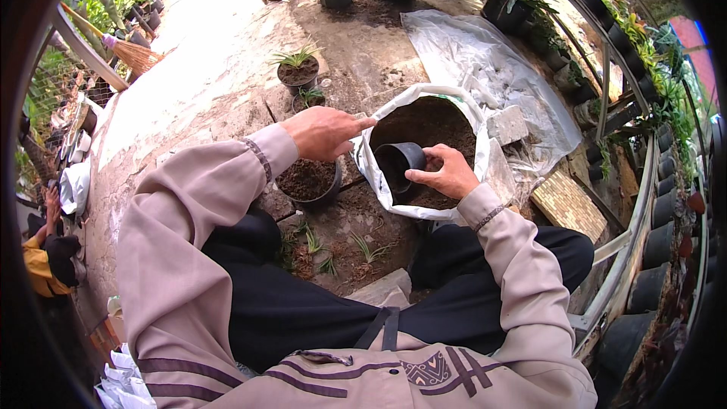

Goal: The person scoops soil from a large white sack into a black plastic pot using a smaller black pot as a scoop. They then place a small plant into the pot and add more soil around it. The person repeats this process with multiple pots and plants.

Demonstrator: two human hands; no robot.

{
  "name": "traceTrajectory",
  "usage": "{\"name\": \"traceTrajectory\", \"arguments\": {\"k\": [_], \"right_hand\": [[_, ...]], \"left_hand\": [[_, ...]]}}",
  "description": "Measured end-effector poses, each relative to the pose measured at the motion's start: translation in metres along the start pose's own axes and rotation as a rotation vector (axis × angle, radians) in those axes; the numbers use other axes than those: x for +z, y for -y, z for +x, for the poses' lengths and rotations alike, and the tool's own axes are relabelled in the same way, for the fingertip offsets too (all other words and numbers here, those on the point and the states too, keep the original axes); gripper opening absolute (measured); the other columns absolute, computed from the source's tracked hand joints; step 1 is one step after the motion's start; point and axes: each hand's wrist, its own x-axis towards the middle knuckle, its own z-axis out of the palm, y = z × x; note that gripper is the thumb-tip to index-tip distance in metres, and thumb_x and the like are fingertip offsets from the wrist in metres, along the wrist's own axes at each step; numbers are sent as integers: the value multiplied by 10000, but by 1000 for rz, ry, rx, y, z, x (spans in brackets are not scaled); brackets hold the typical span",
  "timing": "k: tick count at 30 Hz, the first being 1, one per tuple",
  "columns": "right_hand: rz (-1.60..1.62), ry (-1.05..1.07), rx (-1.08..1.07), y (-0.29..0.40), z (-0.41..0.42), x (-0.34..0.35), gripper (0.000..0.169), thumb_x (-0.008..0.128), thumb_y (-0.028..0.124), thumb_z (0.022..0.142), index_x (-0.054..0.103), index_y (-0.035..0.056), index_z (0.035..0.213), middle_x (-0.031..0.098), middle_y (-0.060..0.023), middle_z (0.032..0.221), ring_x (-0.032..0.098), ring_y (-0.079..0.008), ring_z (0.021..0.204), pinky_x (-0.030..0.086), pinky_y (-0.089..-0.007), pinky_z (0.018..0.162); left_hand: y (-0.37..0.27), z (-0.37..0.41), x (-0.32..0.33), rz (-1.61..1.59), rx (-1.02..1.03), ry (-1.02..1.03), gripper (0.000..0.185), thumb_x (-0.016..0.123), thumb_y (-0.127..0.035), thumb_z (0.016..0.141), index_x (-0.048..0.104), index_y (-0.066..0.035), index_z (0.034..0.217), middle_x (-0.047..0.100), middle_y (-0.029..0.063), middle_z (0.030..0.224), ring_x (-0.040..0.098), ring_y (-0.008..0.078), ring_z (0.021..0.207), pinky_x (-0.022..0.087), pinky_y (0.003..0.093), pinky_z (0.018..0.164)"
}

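My right hand (448, 173) grips the rim of a small black plastic pot (410, 154), thumb on one side and fingers on the other. The pot is tilted inside an open white sack (483, 162) with its rim rolled down, which holds dark soil (434, 119). My left hand (326, 132) reaches towards the sack's left rim, index finger stretched out; whether it touches the rim is unclear. Below that hand stands a black pot filled with soil (308, 179). Small uprooted spiky-leaved seedlings (369, 250) lie on the ground between my legs.
Two potted seedlings stand beyond my left hand, a larger one (298, 71) and a smaller one (308, 100). Right of the sack are a broken concrete block (507, 125), a plastic sheet (483, 51) and a tiled slab (568, 204). A broom (133, 54) leans at left; another person (51, 255) sits there.
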Motion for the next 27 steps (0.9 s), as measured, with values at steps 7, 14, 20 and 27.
{"name": "traceTrajectory", "arguments": {"k": [7, 14, 20, 27], "right_hand": [[-126, -278, -223, -8, -1, -6, 757, 938, 369, 708, 655, -99, 1232, 633, -142, 1121, 646, -251, 1040, 525, -352, 921], [284, -110, 26, 7, 1, -14, 734, 912, 376, 775, 645, -102, 1263, 646, -125, 1180, 661, -216, 1076, 537, -347, 926], [250, -204, -314, 46, 16, -7, 605, 902, 226, 809, 641, -60, 1274, 604, -40, 1161, 648, -129, 1006, 616, -283, 724], [-6, -278, -556, 113, 17, 31, 740, 934, 271, 734, 614, -68, 1310, 569, -122, 1217, 636, -214, 1093, 648, -316, 715]], "left_hand": [[6, -6, 1, -14, 27, -50, 679, 617, -132, 921, 371, -49, 1548, 699, 232, 1107, 685, 390, 1033, 555, 482, 871], [14, -16, 1, 6, -6, -60, 658, 610, -163, 957, 361, -51, 1556, 699, 231, 1129, 669, 394, 1082, 541, 489, 925], [31, -37, -2, 25, -172, -70, 657, 620, -190, 972, 366, -42, 1560, 698, 235, 1111, 669, 398, 1073, 534, 486, 927], [56, -64, 4, 38, -366, -48, 644, 630, -232, 967, 414, -13, 1533, 709, 228, 1059, 685, 387, 1042, 543, 483, 891]]}}
